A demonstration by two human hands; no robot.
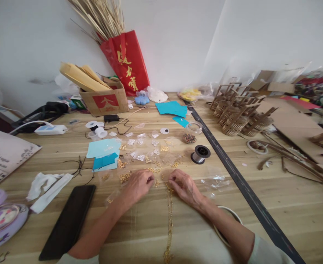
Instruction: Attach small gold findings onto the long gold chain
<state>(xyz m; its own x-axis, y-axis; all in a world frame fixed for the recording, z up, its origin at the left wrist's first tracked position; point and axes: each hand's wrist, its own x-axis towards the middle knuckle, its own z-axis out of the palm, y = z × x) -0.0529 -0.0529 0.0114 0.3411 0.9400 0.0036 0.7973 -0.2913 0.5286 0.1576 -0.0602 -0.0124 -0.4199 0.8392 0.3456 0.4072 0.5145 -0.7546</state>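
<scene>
My left hand [141, 182] rests over the table with its fingers curled into a pinch; whatever lies between them is too small to tell. Opposite it, my right hand [184, 186] is also closed, thumb and forefinger together, their grip hidden. A gold chain [170, 216] runs from just under the right fingertips towards the table's front edge. Small gold beads [156, 182] lie in the gap between both hands. Beside the left hand is a heap of gold beads [125, 178], and more small gold pieces [175, 164] sit just beyond the right hand.
Beyond the hands are small silver pieces [138, 157], blue cards [106, 160], a wire spool [200, 154] and a jar of mixed beads [189, 138]. A black phone [69, 220] lies at left. Woven baskets [238, 113] stand at right, past a dark strip [233, 176].
</scene>
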